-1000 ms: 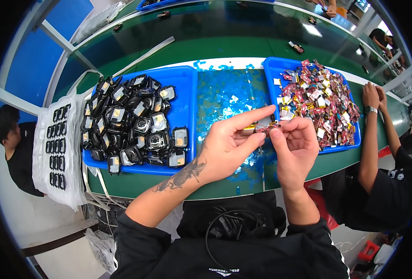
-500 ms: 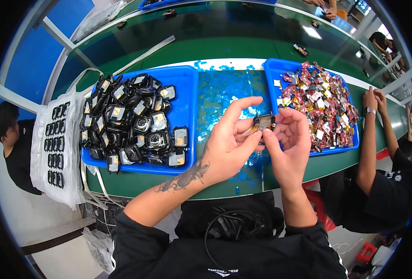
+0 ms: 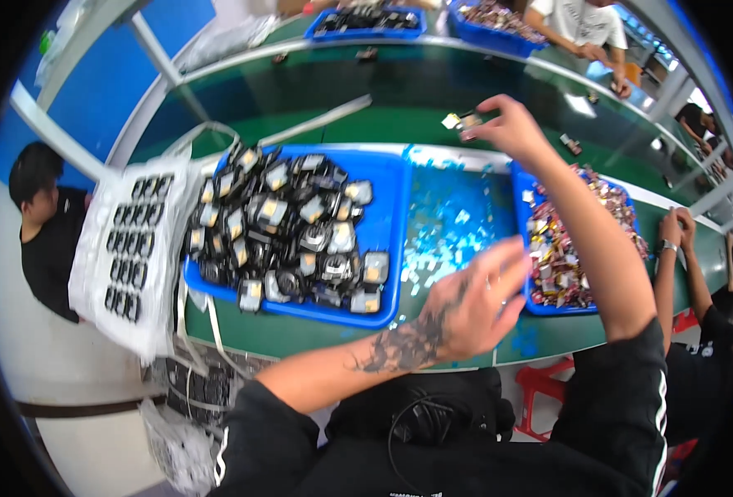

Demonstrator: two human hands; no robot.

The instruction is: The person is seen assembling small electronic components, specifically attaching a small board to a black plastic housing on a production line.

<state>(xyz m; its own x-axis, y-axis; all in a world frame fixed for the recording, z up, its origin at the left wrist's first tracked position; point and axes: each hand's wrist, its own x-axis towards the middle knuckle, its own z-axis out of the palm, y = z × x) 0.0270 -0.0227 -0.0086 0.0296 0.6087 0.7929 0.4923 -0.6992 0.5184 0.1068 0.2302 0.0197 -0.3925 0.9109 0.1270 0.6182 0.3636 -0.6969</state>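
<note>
My right hand [image 3: 511,132] is stretched out over the far green conveyor. It pinches a small black watch-like casing [image 3: 468,123], with a pale square part sticking out at its left. Low over the right side of the work surface is my left hand [image 3: 478,302], its fingers bent and apart, blurred by motion; no object shows clearly in it. To its left stands a blue tray [image 3: 401,248] heaped with black watch-like casings [image 3: 267,211]. A second blue tray [image 3: 525,290] beneath my right forearm holds many small red, yellow and silver electronic parts [image 3: 561,240].
Blue film scraps [image 3: 449,224] litter the surface between the trays. At the left, a white plastic tray [image 3: 147,265] carries rows of black pieces. People sit at left and right, another works across the conveyor [image 3: 416,91]. Red stools [image 3: 540,393] stand below.
My hands have parted. The right one has carried the casing away and up over the conveyor; the left has come down nearer me. The whole view has shifted, showing more of the far side.
</note>
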